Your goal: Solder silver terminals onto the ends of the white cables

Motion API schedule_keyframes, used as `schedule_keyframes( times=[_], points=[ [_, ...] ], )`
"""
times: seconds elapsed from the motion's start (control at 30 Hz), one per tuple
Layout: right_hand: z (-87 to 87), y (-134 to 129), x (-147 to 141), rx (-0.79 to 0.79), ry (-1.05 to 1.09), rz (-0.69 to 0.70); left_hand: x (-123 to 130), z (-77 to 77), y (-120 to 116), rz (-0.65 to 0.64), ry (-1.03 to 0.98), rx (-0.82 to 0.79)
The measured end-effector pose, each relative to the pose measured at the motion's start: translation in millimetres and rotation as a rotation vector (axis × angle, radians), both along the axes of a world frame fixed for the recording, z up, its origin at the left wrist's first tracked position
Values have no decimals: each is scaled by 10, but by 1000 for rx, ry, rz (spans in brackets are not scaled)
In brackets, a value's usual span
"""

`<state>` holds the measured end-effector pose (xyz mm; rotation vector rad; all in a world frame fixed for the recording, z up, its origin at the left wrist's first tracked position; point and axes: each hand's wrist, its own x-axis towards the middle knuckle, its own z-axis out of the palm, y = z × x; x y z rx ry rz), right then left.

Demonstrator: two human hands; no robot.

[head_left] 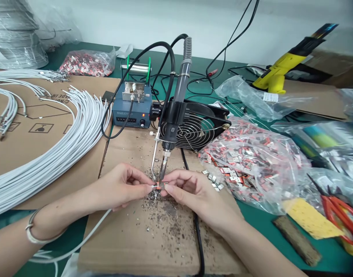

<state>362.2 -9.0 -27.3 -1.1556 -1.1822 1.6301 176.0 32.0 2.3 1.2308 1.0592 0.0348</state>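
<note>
Head view: The left hand (123,190) pinches the white cable (93,231) near its end between thumb and forefinger; its tail runs out below the palm. The right hand (193,188) grips a small connector (159,187) the same way, thumb below and forefinger above. The fingertips nearly meet, with cable end and connector between them, directly under the iron (172,130). The feed tube (155,156) comes down just beside the tip, behind the left fingertips. Whether the tip touches the joint cannot be told

For a sound joint, align both parts before heating, brace the wrists, and hold motionless until the solder sets. Keep skin off the hot tip; small metal parts may conduct heat quickly. Loose connectors (215,183) lie beyond the right knuckles; spatter (170,215) marks the cardboard (121,240) below the fingers
</note>
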Motion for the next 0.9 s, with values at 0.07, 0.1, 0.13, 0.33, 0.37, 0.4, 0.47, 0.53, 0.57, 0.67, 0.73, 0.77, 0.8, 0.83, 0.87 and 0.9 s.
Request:
schedule_keyframes(
  times=[0.07,0.1,0.13,0.33,0.37,0.4,0.47,0.53,0.57,0.67,0.73,0.77,0.8,0.83,0.87,0.9],
  points=[
    [-15,0,17,-18,22,13,4,19,-15,5,-2,4],
    [-23,1,24,-25,32,16,6,27,-20,3,-1,3],
    [-29,1,28,-31,39,19,6,35,-24,2,1,3],
    [-40,-7,32,-59,82,25,-19,45,-25,-5,0,-14],
    [-41,-8,32,-55,85,27,-24,41,-24,-4,-3,-17],
    [-41,-8,32,-50,87,29,-27,36,-23,-4,-8,-20],
    [-39,-4,30,-45,84,29,-24,26,-19,-11,-15,-22],
    [-31,3,23,-52,58,15,-13,15,-14,-14,-2,-11],
    [-25,6,18,-54,40,5,-6,8,-13,-15,12,-3],
    [-6,10,1,-40,-3,-20,11,-14,-14,-13,47,25],
    [1,7,-7,-18,-20,-18,15,-27,-20,-20,50,39],
    [1,4,-9,-8,-31,-16,14,-33,-24,-20,50,43],
    [-1,2,-11,1,-43,-16,12,-37,-27,-17,47,47],
    [-6,0,-13,8,-56,-18,10,-40,-30,-9,45,50],
    [-13,-1,-15,11,-66,-22,8,-42,-31,1,42,53],
    [-20,-1,-17,9,-75,-26,7,-44,-30,12,38,55]
  ],
)
